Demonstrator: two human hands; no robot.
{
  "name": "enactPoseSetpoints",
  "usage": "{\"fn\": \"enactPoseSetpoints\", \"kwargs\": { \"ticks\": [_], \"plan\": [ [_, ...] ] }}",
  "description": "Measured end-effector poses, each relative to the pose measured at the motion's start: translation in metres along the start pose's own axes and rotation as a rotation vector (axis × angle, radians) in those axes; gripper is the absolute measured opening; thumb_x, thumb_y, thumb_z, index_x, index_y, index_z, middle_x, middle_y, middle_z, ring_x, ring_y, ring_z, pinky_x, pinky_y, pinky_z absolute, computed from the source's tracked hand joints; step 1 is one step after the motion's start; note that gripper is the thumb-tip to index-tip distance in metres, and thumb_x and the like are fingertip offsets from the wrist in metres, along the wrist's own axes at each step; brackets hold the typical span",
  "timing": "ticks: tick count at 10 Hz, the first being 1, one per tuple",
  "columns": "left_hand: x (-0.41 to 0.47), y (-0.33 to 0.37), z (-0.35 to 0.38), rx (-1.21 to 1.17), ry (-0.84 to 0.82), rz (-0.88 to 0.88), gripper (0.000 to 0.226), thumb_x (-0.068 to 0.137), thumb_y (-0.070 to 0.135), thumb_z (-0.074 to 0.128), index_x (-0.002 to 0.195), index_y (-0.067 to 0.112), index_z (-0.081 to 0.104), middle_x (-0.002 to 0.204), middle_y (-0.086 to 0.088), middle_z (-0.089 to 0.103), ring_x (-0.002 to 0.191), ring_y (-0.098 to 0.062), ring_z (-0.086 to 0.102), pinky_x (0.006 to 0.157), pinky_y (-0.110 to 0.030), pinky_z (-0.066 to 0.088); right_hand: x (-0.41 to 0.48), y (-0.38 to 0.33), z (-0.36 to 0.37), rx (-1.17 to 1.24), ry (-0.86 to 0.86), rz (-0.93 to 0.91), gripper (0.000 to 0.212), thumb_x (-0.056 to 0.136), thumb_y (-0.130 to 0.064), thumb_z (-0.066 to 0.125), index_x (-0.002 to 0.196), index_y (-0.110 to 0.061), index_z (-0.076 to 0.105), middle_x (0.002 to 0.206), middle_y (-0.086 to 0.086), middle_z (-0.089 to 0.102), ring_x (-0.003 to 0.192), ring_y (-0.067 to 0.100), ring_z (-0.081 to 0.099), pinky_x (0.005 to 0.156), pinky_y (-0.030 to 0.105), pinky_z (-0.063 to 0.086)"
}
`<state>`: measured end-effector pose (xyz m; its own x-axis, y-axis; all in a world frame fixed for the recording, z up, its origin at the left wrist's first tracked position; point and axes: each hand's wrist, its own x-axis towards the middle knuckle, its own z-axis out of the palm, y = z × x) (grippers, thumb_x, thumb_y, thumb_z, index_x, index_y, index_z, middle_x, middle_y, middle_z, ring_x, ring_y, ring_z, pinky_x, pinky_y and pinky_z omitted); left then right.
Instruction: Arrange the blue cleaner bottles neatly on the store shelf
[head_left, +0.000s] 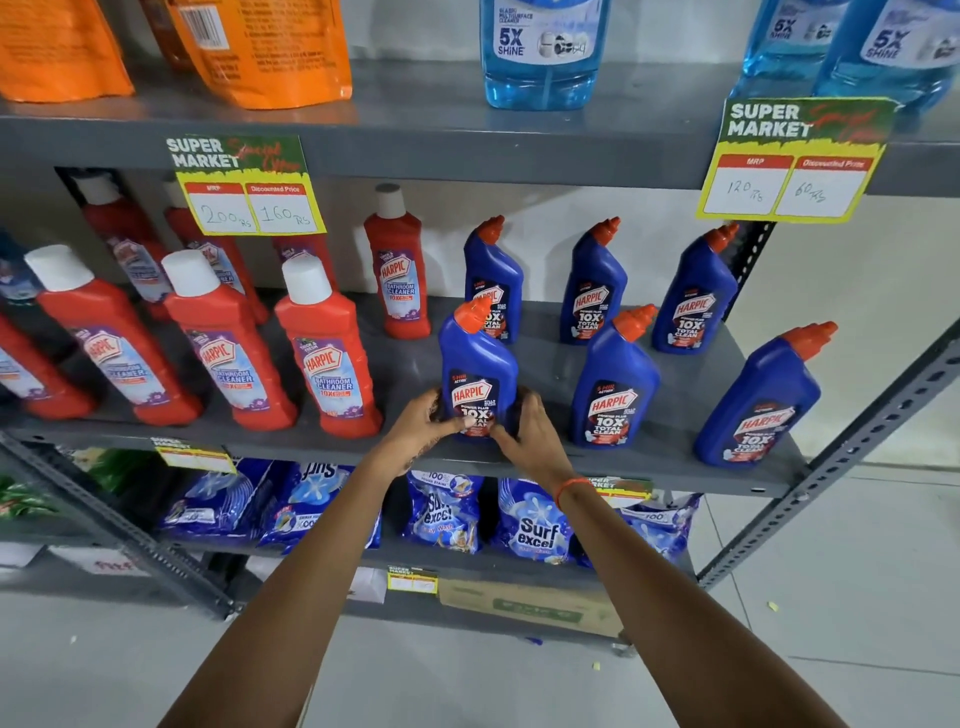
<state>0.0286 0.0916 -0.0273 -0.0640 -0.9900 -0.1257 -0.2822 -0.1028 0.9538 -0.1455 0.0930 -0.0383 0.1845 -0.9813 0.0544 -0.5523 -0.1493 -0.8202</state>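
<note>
Several blue cleaner bottles with orange-red caps stand on the grey middle shelf (415, 364). Both hands grip the base of the front-left blue bottle (477, 364), which stands upright near the shelf's front edge. My left hand (423, 426) holds its left side and my right hand (530, 436) its right side. Beside it at the front stand a second blue bottle (613, 379) and a third (758, 400) near the right end. Three more form the back row: one (493, 275) behind the held bottle, another (592, 283), and one (693, 296) by the upright.
Red bathroom cleaner bottles (327, 348) fill the shelf's left half. Price tags (244, 187) (795, 161) hang from the shelf above, which carries orange pouches and light-blue bottles (540, 52). Detergent packs (535, 525) lie on the lower shelf. A slanted metal brace (857, 447) runs at right.
</note>
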Motion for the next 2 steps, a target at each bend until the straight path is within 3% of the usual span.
{"fn": "enactPoseSetpoints", "kwargs": {
  "ticks": [1, 2],
  "plan": [
    [-0.009, 0.002, 0.007, 0.056, 0.025, -0.05, 0.059, 0.07, 0.014, 0.078, 0.121, 0.007, 0.049, 0.118, -0.01, 0.062, 0.112, -0.023, 0.057, 0.096, -0.033, 0.045, -0.005, -0.006, -0.002, -0.003, -0.006, 0.016, 0.055, 0.082, -0.024, 0.065, 0.126, -0.004, 0.038, 0.13, 0.019, 0.046, 0.122, 0.029, 0.045, 0.102, 0.036, 0.04],
    [-0.02, 0.01, 0.021, 0.315, 0.114, -0.118, 0.058, 0.072, 0.022, 0.077, 0.119, 0.006, 0.048, 0.11, 0.001, 0.057, 0.103, -0.017, 0.054, 0.084, -0.029, 0.042, -0.005, -0.007, -0.01, -0.034, -0.029, 0.073, 0.059, 0.082, -0.021, 0.066, 0.128, 0.001, 0.036, 0.132, 0.024, 0.044, 0.126, 0.035, 0.042, 0.105, 0.041, 0.037]
  ]
}}
